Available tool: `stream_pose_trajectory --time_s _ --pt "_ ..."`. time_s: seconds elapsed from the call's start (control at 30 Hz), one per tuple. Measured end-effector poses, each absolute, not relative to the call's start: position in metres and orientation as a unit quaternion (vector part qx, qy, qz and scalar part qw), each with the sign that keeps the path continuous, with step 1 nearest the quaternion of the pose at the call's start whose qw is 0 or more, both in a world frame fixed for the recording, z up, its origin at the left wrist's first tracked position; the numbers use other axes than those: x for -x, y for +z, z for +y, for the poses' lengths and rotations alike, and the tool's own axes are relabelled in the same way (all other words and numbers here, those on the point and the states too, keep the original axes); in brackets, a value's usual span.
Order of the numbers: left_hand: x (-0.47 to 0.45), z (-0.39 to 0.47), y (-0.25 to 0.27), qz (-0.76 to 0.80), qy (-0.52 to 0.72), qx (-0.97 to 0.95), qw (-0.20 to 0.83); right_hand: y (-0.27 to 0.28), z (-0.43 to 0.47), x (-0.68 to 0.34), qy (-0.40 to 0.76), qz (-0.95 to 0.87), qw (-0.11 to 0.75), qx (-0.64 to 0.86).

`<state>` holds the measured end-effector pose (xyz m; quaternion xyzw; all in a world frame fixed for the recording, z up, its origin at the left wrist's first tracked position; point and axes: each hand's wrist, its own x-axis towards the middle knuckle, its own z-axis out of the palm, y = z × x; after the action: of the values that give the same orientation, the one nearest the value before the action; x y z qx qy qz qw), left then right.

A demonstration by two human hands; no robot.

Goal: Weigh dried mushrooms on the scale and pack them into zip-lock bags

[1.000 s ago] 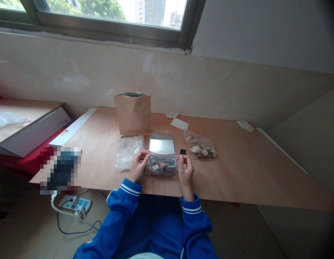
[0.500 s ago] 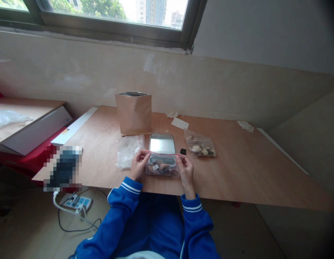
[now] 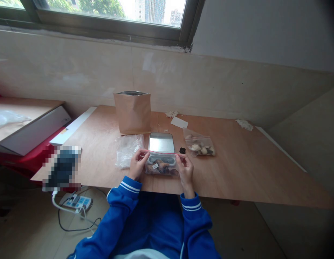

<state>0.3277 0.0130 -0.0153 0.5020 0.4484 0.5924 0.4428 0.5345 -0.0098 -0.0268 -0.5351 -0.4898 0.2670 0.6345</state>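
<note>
A clear zip bag (image 3: 161,166) with a red seal line along its top holds brown, irregular pieces and a small white label. My left hand (image 3: 138,164) pinches the bag's upper left corner between thumb and fingers. At the upper right corner, my right hand (image 3: 186,170) grips it the same way. Just behind the bag lies a kitchen scale (image 3: 161,142) with a shiny metal plate, its front partly covered by the bag. To the left of the scale is a crumpled clear plastic bag (image 3: 127,151), close to my left hand.
An open kraft paper pouch (image 3: 133,114) stands at the back. Right of the scale are a small black object (image 3: 182,150) and a second zip bag (image 3: 203,148) with pale pieces. A white card (image 3: 179,122) lies behind. A blurred-out device (image 3: 63,168) with a cable is at the left edge.
Both hands keep their pinch on the zip bag, which stays in nearly the same place. The whole view has shifted very slightly.
</note>
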Motion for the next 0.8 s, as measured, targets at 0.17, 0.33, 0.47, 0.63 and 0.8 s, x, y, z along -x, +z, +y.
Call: stream_pose_trajectory --time_s 0.17,0.33,0.47,0.63,0.8 --pt "-0.3272 0.0128 -0.0146 0.449 0.587 -0.51 0.439 -0.0258 -0.0094 -0.5344 0.266 -0.487 0.631 0.542" --pt "-0.3269 0.013 -0.015 0.453 0.575 -0.514 0.447 -0.025 -0.0093 -0.5344 0.271 -0.485 0.631 0.542" --pt "-0.3275 0.0136 -0.0154 0.45 0.564 -0.514 0.464 -0.024 -0.0096 -0.5332 0.296 -0.477 0.633 0.533" --pt "-0.3285 0.0132 -0.0153 0.437 0.559 -0.529 0.465 -0.02 -0.0112 -0.5315 0.356 -0.459 0.627 0.519" --pt "-0.3284 0.0116 -0.015 0.432 0.545 -0.55 0.463 -0.0184 -0.0115 -0.5314 0.39 -0.446 0.619 0.516"
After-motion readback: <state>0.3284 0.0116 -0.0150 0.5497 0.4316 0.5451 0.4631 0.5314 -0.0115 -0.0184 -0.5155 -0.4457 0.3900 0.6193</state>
